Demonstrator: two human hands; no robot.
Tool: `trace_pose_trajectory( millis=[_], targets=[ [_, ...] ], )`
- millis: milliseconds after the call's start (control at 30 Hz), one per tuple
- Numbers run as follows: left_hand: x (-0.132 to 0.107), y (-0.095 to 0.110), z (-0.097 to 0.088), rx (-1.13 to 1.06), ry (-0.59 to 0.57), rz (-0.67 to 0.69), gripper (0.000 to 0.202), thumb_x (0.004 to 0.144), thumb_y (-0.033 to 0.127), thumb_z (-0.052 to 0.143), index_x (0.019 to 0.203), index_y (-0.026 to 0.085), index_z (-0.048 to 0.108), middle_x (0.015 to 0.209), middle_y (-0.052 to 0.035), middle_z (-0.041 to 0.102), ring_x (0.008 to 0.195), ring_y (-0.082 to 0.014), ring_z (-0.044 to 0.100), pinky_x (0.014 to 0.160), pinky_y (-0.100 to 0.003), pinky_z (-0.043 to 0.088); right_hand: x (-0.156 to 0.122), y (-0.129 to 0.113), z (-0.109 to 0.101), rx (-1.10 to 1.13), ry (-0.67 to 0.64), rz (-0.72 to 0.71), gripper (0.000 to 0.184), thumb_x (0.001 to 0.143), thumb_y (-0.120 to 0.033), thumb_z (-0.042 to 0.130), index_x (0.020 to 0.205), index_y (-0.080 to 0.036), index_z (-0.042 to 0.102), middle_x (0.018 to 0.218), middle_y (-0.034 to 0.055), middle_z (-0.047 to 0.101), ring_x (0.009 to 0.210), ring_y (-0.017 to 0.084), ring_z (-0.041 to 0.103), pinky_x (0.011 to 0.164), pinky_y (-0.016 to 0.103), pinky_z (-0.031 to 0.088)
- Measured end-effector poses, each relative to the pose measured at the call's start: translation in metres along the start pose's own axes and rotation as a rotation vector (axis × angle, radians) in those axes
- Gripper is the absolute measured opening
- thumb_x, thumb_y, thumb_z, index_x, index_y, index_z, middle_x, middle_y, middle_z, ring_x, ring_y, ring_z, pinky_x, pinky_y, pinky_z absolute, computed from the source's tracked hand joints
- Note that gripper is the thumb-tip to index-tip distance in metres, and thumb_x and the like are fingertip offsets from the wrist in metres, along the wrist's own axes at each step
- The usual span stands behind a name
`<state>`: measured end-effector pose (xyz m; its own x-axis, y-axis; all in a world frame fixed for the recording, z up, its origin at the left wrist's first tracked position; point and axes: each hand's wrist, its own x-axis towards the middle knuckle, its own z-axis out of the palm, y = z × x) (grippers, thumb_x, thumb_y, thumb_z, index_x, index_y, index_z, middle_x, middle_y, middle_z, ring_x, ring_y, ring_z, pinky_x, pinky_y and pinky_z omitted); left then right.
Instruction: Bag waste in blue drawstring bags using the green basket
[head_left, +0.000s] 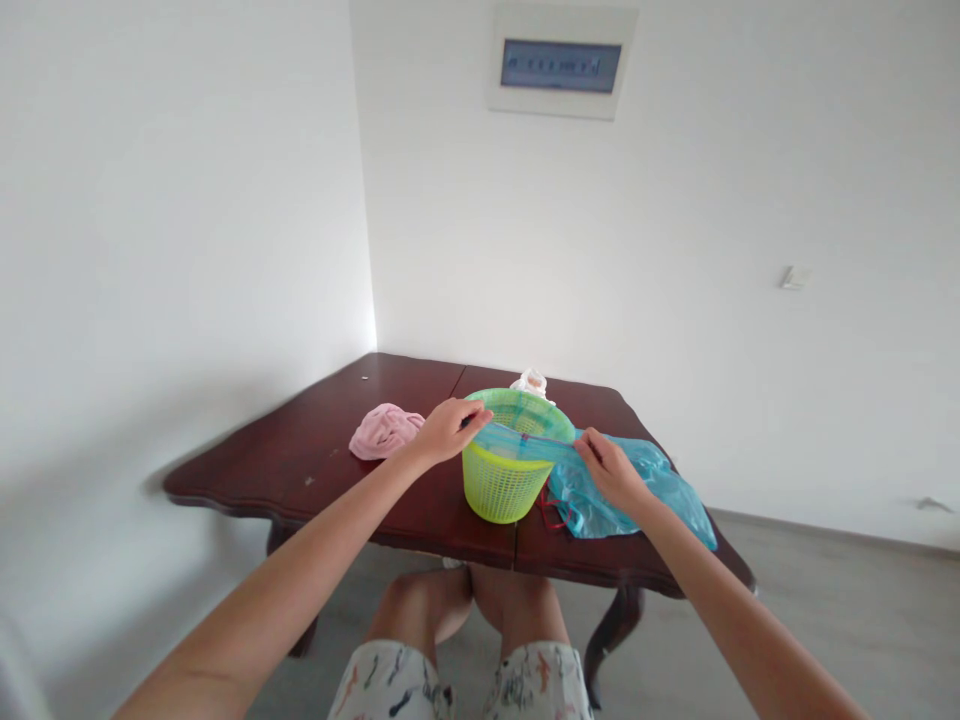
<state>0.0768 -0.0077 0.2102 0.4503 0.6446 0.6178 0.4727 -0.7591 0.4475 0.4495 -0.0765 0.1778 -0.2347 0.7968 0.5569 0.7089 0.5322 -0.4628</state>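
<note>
Near the dark red-brown wooden surface's (285, 445) front edge, left hand (452, 430) and right hand (611, 472) pinch thin translucent blue plastic film (544, 447) across a round yellow-green mesh plastic basket (502, 490); the film looks light, slippery, tearable, best held by its edges.

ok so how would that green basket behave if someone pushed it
The green basket would probably feel light for its size, given its perforated wall. It might tip if pushed near the rim, since it narrows toward the base. A low push may just slide it across the smooth-looking tabletop.
</note>
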Motion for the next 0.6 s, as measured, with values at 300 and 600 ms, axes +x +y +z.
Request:
trace_pose_trajectory(
  millis=[300,600],
  targets=[
    [0.044,-0.070,-0.044,-0.028,-0.029,-0.118,0.039,0.104,0.050,0.058,0.075,0.025,0.063,0.081,-0.0030,0.067,0.082,-0.0240,0.058,0.082,-0.035,0.047,0.045,0.051,-0.030,-0.130,-0.189,0.049,0.037,0.117,-0.037,0.051,0.091,-0.024,0.074,0.104,0.0111,0.074,0.096,0.027,0.072,0.093,0.043,0.058],
    [0.115,-0.079,-0.048,-0.049,0.251,-0.296,0.031,0.090,0.035,0.074,0.069,0.027,0.052,0.069,-0.0003,0.055,0.069,-0.0229,0.050,0.072,-0.036,0.035,0.113,0.057,-0.040,-0.108,-0.046,0.205,0.022,0.100,-0.031,0.065,0.092,-0.022,0.084,0.087,0.0087,0.084,0.080,0.024,0.074,0.077,0.032,0.053]
  ],
)
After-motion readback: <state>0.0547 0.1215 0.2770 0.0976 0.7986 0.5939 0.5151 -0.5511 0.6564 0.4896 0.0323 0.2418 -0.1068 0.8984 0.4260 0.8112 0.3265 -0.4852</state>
